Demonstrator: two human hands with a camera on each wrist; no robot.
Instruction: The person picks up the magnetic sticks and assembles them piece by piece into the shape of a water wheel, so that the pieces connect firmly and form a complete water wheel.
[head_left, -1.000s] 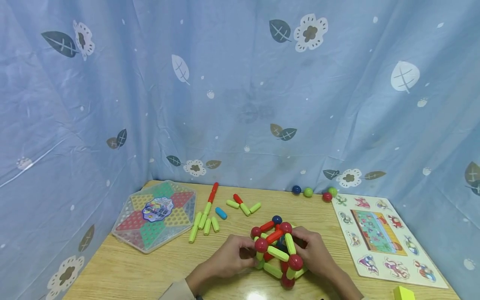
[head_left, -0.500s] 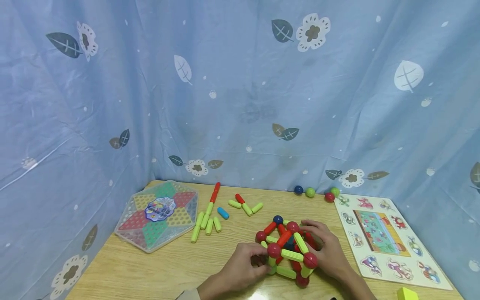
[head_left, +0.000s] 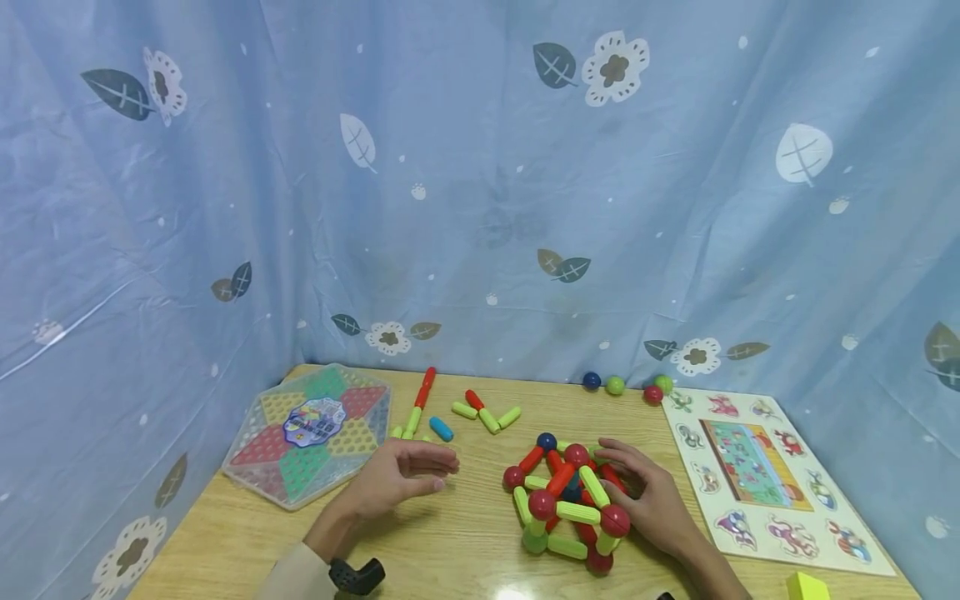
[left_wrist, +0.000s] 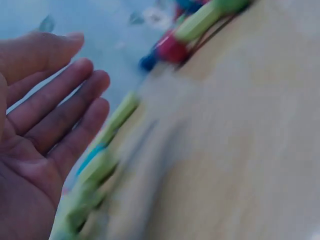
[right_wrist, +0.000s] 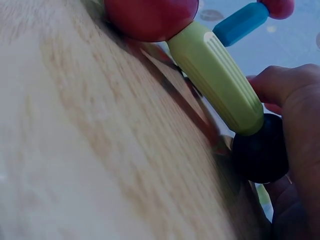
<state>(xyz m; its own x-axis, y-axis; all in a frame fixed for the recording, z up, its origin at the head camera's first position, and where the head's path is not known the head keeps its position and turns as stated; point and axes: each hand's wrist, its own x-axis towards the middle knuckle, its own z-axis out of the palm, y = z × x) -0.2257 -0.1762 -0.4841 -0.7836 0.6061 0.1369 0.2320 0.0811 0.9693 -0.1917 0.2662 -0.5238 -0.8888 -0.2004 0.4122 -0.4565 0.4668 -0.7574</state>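
Observation:
A building-toy frame (head_left: 577,512) of red and yellow-green rods joined by red, dark blue and green balls stands on the table. My right hand (head_left: 648,500) holds its right side. In the right wrist view the thumb and fingers curl about a dark ball (right_wrist: 260,150) at the end of a yellow-green rod (right_wrist: 217,80); a red ball (right_wrist: 152,15) joins the rod's other end. Well left of the frame, my left hand (head_left: 397,479) is in the air, fingers extended and palm bare. It partly hides several loose yellow-green rods (head_left: 411,425) behind it.
A blue rod (head_left: 441,429) and a small group of red and yellow-green rods (head_left: 487,417) lie behind. Several loose balls (head_left: 615,385) line the back edge. A hexagonal game board (head_left: 300,467) is at left, a picture puzzle board (head_left: 757,533) and yellow block (head_left: 807,587) at right.
My left hand has let go of the frame's left side and moved left toward the loose rods. The right hand stays at the frame, which shifted slightly right in view and then back.

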